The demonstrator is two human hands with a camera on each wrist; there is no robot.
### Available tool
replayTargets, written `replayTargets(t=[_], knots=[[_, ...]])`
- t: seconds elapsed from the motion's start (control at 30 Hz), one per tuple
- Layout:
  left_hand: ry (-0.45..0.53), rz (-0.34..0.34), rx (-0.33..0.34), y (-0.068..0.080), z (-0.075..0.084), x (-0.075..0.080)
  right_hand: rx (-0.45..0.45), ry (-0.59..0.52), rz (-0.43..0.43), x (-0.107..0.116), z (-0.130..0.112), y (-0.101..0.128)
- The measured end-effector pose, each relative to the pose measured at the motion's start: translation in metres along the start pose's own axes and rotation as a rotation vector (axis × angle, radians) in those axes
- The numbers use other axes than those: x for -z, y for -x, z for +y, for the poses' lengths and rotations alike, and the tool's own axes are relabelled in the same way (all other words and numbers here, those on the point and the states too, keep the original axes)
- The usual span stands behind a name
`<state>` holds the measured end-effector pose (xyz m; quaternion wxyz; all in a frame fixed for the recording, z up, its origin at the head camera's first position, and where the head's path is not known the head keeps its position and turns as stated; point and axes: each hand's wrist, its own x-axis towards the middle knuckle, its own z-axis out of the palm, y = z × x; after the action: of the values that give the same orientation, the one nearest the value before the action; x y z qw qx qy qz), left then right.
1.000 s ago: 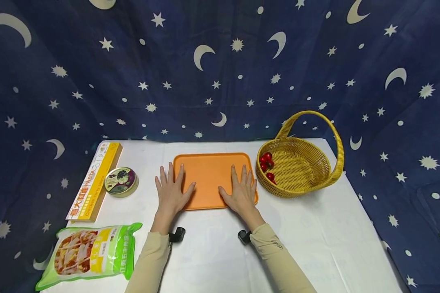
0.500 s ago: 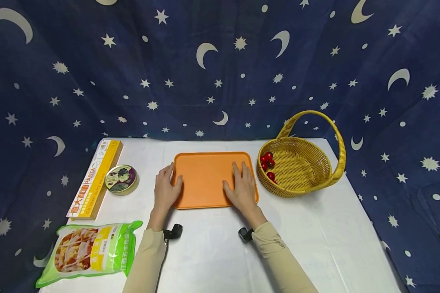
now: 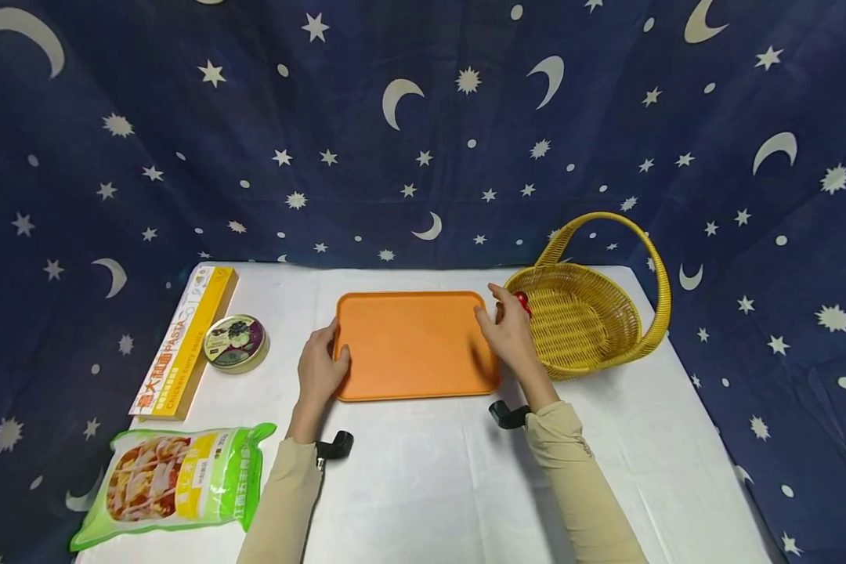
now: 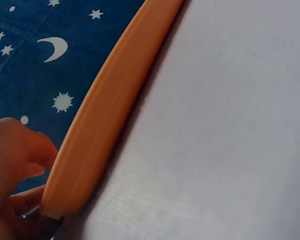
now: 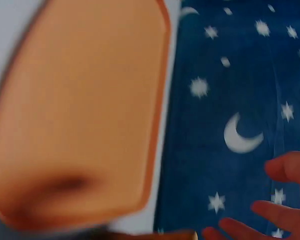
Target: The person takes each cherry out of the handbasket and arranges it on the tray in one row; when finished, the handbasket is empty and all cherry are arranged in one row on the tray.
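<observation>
Tray (image 3: 412, 345), orange, lies flat on the white tabletop (image 3: 423, 478), middle of it; the left hand (image 3: 319, 374) has its grip curled round the tray's left rim, thumb on top, which the left wrist view confirms, fingers (image 4: 19, 165) tucked at the corner, so the tray sits pinned in place; the right hand (image 3: 511, 337) hovers off the tray's right edge, fingers loose and spread, holding nothing, right at the near rim of the basket (image 3: 585, 321); a red fruit (image 3: 522, 303) peeks out just behind those fingers, inside the basket; whether a fingertip touches it I cannot tell; the right wrist view is blurred, only spread fingertips (image 5: 285, 167) against the cloth. Left of the tray, a round tin (image 3: 234, 343), then a long yellow box (image 3: 183, 341); nearer the person on that side, a green bag (image 3: 172, 486); nothing stands between the right hand and the basket; starry blue backdrop (image 3: 423, 133) behind.
</observation>
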<state>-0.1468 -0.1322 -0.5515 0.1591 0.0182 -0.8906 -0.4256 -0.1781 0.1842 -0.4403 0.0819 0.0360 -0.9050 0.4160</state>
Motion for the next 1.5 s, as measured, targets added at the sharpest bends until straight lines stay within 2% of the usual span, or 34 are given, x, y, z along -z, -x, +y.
replayTargets(t=[0.17, 0.4, 0.53, 0.63, 0.73, 0.87, 1.1, 1.23, 1.33, 1.5], knots=[[0.014, 0.000, -0.034, -0.001, -0.006, -0.001, -0.076, -0.007, -0.082, 0.031, 0.016, -0.024], [0.029, 0.030, -0.076, -0.002, -0.015, -0.004, -0.202, 0.133, -0.241, 0.065, 0.038, -0.045], [0.029, 0.074, -0.086, -0.003, -0.018, -0.003, -0.260, 0.214, -0.396, 0.075, 0.046, -0.048], [0.041, 0.096, -0.079, -0.006, -0.018, -0.003, -0.262, 0.249, -0.513, 0.077, 0.051, -0.046], [0.047, 0.102, -0.077, -0.007, -0.018, -0.003, -0.255, 0.257, -0.582, 0.074, 0.055, -0.043], [0.047, 0.099, -0.079, -0.006, -0.019, -0.005, -0.260, 0.266, -0.600, 0.065, 0.063, -0.039], [0.045, 0.078, -0.058, 0.000, -0.020, -0.006, -0.335, 0.258, -0.557, 0.054, 0.071, -0.033], [0.057, 0.078, -0.056, 0.000, -0.021, -0.007, -0.328, 0.258, -0.534, 0.052, 0.069, -0.031], [0.057, 0.081, -0.054, -0.001, -0.023, -0.007, -0.318, 0.218, -0.520, 0.055, 0.066, -0.029], [0.063, 0.082, -0.051, -0.003, -0.022, -0.007, -0.361, 0.098, -0.467, 0.062, 0.061, -0.028]])
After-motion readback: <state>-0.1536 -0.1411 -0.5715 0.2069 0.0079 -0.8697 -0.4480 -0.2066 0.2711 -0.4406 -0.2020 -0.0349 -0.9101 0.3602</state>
